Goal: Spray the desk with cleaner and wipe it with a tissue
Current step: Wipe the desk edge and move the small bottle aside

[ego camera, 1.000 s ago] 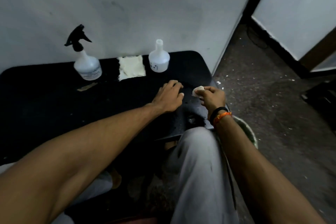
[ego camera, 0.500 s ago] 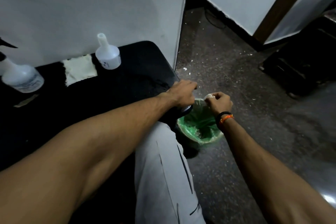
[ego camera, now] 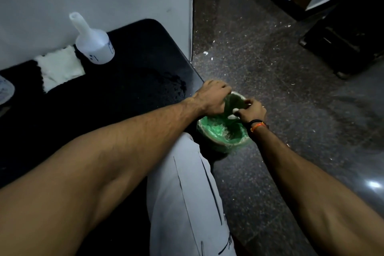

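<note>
Head view, right hand: I see my right hand (ego camera: 252, 110) over the bin, its grip pinching a small white tissue (ego camera: 234, 112) between thumb and fingers.
Head view, tissue: it is crumpled, held above the opening of the bin (ego camera: 223, 141), not on the worktop.
Head view, left hand: my left hand (ego camera: 214, 97) is at the right corner of the worktop (ego camera: 133, 81), fingers bent down over the edge near the bin rim; if this grip holds something I cannot tell.
Head view, bin: it stands on the floor (ego camera: 280, 89) just beside the worktop corner, lined with a green plastic bag.
Head view, worktop: it is black, against a white wall, with a wet patch (ego camera: 166, 83) near the left hand.
Head view, other things: a white bottle (ego camera: 93, 45) with open neck stands upright at the wall; a folded white cloth (ego camera: 60, 67) lies just left of it; a second bottle (ego camera: 5, 91) is cut by the left edge.
Head view, wrist: a black and an orange band (ego camera: 256, 125) are on the right wrist.
</note>
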The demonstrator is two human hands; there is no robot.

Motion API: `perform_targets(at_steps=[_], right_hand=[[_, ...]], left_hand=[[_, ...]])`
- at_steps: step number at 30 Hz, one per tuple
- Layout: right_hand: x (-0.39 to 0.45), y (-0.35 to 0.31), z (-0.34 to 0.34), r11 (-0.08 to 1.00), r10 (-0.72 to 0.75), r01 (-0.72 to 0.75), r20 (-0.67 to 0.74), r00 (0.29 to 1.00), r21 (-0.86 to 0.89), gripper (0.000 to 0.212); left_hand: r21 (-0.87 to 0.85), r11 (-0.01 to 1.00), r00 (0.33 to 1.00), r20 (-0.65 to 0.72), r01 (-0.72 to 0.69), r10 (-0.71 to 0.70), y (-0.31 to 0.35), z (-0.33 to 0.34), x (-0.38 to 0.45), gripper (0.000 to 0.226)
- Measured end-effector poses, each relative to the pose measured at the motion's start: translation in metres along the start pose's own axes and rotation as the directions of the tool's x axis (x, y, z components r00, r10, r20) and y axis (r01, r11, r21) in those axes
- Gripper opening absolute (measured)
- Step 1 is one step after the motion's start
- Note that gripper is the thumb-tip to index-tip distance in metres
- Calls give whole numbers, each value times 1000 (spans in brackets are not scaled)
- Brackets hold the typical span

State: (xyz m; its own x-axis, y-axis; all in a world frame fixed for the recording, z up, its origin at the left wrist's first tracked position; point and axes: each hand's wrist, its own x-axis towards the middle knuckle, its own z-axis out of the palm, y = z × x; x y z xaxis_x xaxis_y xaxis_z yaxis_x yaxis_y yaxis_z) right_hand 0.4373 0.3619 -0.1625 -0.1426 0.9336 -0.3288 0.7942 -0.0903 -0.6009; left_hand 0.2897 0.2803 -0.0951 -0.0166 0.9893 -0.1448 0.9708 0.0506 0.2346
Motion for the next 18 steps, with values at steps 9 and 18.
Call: perform_targets(at_steps=[9, 18], right_hand=[[-18, -53, 0, 994, -50, 56, -71, 996, 96, 18], [-74, -176, 32, 921, -277, 274, -28, 960, 276, 9]], left_hand=[[-36, 995, 981, -170, 90, -95, -37, -22, -36, 43], [-142, 939, 911, -234, 313, -340, -102, -54, -121, 37]])
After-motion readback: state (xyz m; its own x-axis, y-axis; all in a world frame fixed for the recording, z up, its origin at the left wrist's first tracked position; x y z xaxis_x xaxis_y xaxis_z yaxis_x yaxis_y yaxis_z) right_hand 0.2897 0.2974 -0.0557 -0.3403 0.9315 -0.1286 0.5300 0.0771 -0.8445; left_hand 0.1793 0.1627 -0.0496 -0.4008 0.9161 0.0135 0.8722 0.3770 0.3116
